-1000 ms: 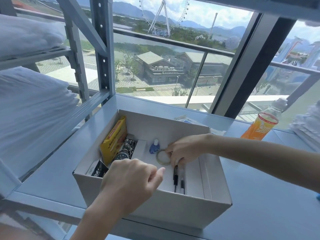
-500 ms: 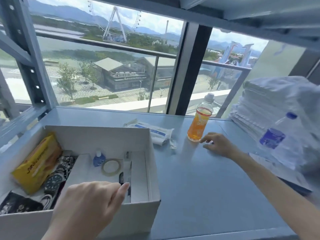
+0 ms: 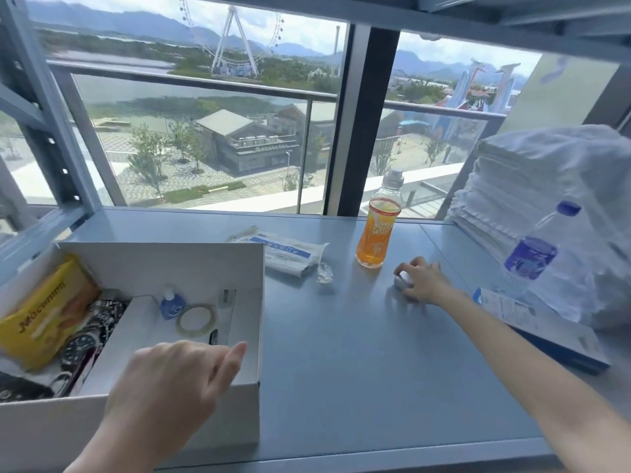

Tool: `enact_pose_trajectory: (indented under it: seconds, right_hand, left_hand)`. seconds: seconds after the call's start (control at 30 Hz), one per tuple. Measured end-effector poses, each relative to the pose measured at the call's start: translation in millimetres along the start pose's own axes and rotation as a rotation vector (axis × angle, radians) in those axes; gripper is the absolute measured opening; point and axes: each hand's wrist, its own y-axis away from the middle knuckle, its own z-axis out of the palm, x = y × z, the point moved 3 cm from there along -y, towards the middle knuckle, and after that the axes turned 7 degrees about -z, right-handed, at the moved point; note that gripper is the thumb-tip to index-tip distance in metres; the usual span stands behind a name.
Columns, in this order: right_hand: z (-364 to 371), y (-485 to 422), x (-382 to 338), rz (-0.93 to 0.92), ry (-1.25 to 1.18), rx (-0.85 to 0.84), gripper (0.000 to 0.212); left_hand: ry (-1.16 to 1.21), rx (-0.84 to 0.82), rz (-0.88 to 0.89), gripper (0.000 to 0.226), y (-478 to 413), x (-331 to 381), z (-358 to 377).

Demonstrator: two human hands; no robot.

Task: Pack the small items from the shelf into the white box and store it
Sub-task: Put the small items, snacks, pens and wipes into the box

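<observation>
The open white box [image 3: 253, 268] stands at the left of the grey shelf [image 3: 358, 353]. Inside it lie a yellow packet [image 3: 44, 312], a watch [image 3: 80, 348], a small blue bottle [image 3: 172, 303], a ring of tape [image 3: 197, 319] and a dark pen [image 3: 212, 336]. My left hand [image 3: 174, 387] hovers at the box's near edge, fingers loosely curled, holding nothing. My right hand [image 3: 425, 283] reaches across the shelf and curls its fingers round a small white item [image 3: 403, 279] just right of the orange drink bottle [image 3: 377, 233].
A white and blue packet [image 3: 283, 250] and a small clear wrapper [image 3: 323, 273] lie behind the box's right wall. A water bottle [image 3: 536, 254], a stack of folded white towels [image 3: 529, 186] and a flat blue-edged box [image 3: 532, 322] crowd the right side.
My right hand left the tape ring in the box, swung right past the orange bottle, and now closes on the small white item. My left hand stayed by the box's front.
</observation>
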Motion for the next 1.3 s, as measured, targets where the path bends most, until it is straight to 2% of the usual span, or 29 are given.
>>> enact_pose_trajectory:
  seconds: [0.1, 0.23, 0.33, 0.47, 0.53, 0.6, 0.73, 0.93, 1.07, 1.17, 1.3]
  right_hand:
    - [1.7, 5.7, -0.5, -0.076, 0.058, -0.101, 0.056]
    - [-4.9, 20.6, -15.6, -0.195, 0.147, -0.102, 0.050]
    - [-30.9, 37.0, -50.7, -0.326, 0.081, 0.089, 0.055]
    - [-93.8, 66.7, -134.9, -0.594, -0.240, 0.372, 0.059]
    - [-119.1, 83.8, -188.3, -0.747, -0.311, 0.410, 0.061]
    - [-130.3, 94.4, -243.6, -0.871, -0.298, 0.359, 0.061]
    - [-102.7, 77.4, -337.0, -1.051, 0.060, 0.173, 0.060]
    - [-25.3, 26.4, -395.3, -1.145, 0.670, 0.014, 0.053]
    - [-3.8, 11.0, -405.1, -1.152, 0.769, -0.069, 0.045]
    - [-6.9, 13.3, -404.6, -1.160, 0.785, -0.033, 0.046]
    - [-11.1, 19.9, -401.5, -1.157, 0.814, 0.026, 0.057]
  left_hand:
    - [0.014, -0.007, -0.013, 0.055, 1.1, 1.5, -4.0]
    - [0.044, 0.026, 0.008, 0.060, 2.8, 3.6, -11.4]
    - [0.074, 0.018, 0.060, 0.059, 7.3, -1.3, -10.7]
    - [0.080, -0.019, 0.137, 0.065, 13.3, -19.4, -9.0]
    - [0.059, -0.046, 0.134, 0.064, 18.0, -37.2, -10.6]
    - [0.066, -0.098, 0.104, 0.068, 20.9, -59.8, -15.2]
    - [0.035, -0.156, 0.058, 0.090, 27.7, -97.9, -27.4]
    - [-0.053, -0.288, 0.062, 0.085, 30.7, -105.9, -23.1]
    - [-0.034, -0.331, 0.064, 0.079, 28.5, -102.6, -24.4]
    - [-0.016, -0.308, 0.067, 0.079, 27.2, -101.4, -25.6]
    - [0.007, -0.207, 0.063, 0.083, 26.3, -101.2, -24.8]
